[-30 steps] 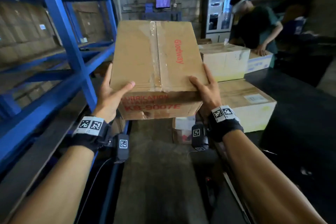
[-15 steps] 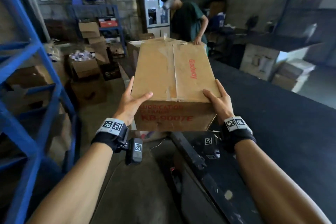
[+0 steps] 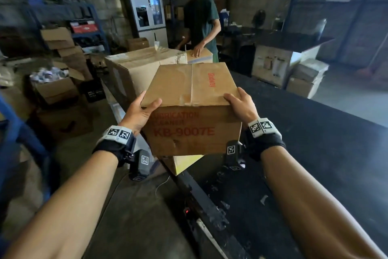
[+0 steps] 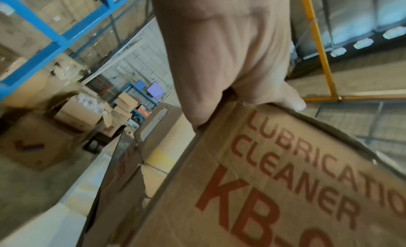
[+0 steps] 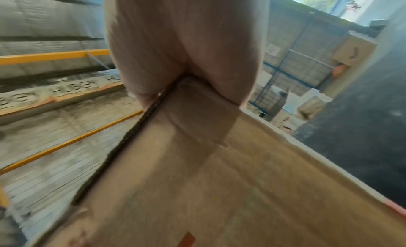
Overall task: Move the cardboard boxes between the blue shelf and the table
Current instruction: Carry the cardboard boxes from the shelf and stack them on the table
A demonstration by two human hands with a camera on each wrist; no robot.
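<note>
I carry a brown cardboard box (image 3: 193, 99) printed "LUBRICATION CLEANER KB-9007E" in red, in the air over the near edge of the black table (image 3: 315, 153). My left hand (image 3: 139, 111) grips its near left corner, thumb on the top. My right hand (image 3: 241, 105) grips the near right corner the same way. The left wrist view shows the box (image 4: 285, 181) under my left hand (image 4: 219, 59); the right wrist view shows the box (image 5: 197, 181) below my right hand (image 5: 186, 51). The blue shelf (image 4: 54, 40) lies off to the left.
A large cardboard box (image 3: 142, 65) and a yellowish one (image 3: 184, 162) sit on the table beyond and below the carried box. Another person (image 3: 199, 21) stands behind them, hands on a box. Open boxes (image 3: 54, 90) crowd the floor at left. More boxes (image 3: 304, 78) stand at right.
I have turned right, away from the blue shelf toward the black table, carrying the box along. The box now hangs lower over the table edge. Both hands keep their grip.
</note>
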